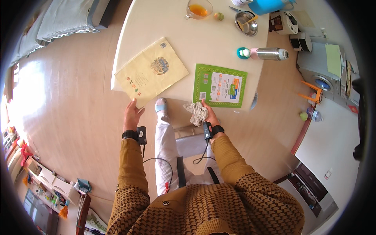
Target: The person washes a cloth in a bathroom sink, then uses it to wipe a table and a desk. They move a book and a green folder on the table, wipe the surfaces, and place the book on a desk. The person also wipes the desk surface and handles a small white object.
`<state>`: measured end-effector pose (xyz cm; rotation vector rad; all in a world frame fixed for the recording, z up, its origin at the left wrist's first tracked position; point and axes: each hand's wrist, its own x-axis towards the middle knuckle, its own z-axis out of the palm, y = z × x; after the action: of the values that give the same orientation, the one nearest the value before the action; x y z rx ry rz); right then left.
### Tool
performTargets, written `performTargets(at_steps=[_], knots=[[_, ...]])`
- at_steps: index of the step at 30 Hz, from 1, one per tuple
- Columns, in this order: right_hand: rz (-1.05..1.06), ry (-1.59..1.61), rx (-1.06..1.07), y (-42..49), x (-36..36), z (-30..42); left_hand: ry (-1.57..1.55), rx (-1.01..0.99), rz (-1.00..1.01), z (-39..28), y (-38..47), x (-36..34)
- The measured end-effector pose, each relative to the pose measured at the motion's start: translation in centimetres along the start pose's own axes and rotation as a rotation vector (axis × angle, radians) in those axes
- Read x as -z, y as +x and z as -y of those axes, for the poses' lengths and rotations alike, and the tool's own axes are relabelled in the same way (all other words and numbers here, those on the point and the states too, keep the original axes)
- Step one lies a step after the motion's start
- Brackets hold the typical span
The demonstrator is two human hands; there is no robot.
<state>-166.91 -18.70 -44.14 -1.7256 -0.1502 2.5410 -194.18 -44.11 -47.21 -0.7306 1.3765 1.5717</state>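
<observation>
My left hand (132, 115) is at the lower corner of a cream paper-covered book (151, 69), which lies slantwise and juts past the table's near edge; whether the fingers grip it is unclear. In my right hand (210, 113) is a crumpled greyish-white cloth (197, 114), held just below a green-bordered book (202, 88). That book lies almost straight near the table's front edge, its face bearing writing and a printed code. Both wrists wear black straps with small cabled devices.
On the pale table (141, 29) stand a glass cup (200, 9) of amber liquid, a round fruit (218, 16), a steel bowl (246, 23) with a yellow utensil, and a knife (235, 9). A steel thermos (268, 54) lies near the right edge. A stool (191, 146) is beneath me.
</observation>
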Motion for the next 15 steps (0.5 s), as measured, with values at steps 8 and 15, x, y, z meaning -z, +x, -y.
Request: performTargets(at_steps=[8,15], knots=[[-0.104,0.006,-0.029,-4.1,2.2,0.1,0.116,0.053,0.204,-5.7,-3.2,8.7],[-0.535,-0.812,-0.031,-20.1,8.7,4.8,0.263,0.050,-0.077,-5.3,-13.4,28.1]])
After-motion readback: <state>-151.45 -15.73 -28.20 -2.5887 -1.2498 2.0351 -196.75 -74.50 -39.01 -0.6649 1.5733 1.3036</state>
